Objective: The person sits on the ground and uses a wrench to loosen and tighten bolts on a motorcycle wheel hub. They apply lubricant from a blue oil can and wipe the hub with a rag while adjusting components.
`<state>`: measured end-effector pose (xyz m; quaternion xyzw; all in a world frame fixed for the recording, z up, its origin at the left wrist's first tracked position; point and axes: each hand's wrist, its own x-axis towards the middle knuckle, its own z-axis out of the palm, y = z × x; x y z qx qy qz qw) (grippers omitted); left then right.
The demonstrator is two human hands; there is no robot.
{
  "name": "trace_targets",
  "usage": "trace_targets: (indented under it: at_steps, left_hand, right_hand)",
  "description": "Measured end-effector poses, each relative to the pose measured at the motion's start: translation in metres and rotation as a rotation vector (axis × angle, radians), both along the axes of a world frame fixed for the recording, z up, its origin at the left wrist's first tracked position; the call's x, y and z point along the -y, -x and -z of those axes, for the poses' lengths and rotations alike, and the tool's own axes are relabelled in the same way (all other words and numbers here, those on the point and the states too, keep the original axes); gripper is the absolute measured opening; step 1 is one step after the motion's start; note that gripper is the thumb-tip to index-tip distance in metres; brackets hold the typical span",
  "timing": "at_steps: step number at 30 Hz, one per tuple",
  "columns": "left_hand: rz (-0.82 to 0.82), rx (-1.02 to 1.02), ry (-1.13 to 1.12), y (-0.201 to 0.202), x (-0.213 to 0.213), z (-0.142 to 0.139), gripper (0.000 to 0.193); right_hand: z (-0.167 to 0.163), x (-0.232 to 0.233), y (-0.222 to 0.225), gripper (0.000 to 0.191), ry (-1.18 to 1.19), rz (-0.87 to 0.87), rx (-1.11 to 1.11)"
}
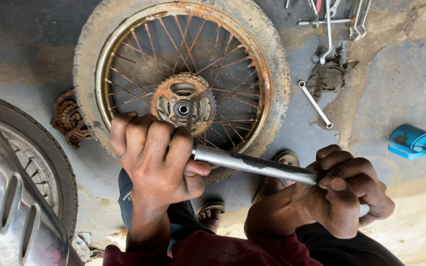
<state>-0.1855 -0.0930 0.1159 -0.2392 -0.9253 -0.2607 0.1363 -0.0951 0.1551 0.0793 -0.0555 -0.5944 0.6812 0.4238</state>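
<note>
A rusty spoked motorcycle wheel (181,74) lies flat on the ground, its toothed sprocket (166,91) and hub (182,108) facing up. My left hand (156,157) grips the head end of a long silver metal bar (255,165), just below the hub. A thin dark rod (190,118) rises from that end toward the hub. At the lower right, my right hand (348,192) is closed around the bar's other end.
A second tyre and shiny metal guard (20,197) fill the left edge. A rusty chain (67,118) lies left of the wheel. Spanners (315,104), a rag (327,76) and more tools lie upper right, a blue can (412,142) at right. Sandalled feet (277,170) below.
</note>
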Motion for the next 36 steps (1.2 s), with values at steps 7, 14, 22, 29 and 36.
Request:
trace_targets:
  at_steps: [7, 14, 22, 29, 36]
  left_hand:
    - [-0.062, -0.016, -0.027, 0.002, 0.004, 0.002, 0.045]
    - [-0.093, -0.012, -0.009, -0.002, 0.004, 0.001, 0.050]
    - [-0.213, 0.023, -0.022, -0.013, 0.002, 0.006, 0.051]
    - [-0.291, -0.081, -0.026, -0.003, 0.010, 0.019, 0.049]
    - [0.101, -0.082, -0.034, 0.020, 0.042, 0.015, 0.051]
  right_hand:
    - [-0.013, -0.001, 0.021, 0.022, -0.027, -0.019, 0.037]
    - [-0.013, -0.012, 0.031, 0.019, -0.036, -0.137, 0.051]
    - [-0.020, -0.012, 0.050, 0.016, -0.048, -0.184, 0.074]
    - [-0.011, -0.011, 0.055, 0.016, 0.067, -0.240, 0.079]
    - [-0.008, 0.039, 0.020, 0.011, 0.109, 0.021, 0.031]
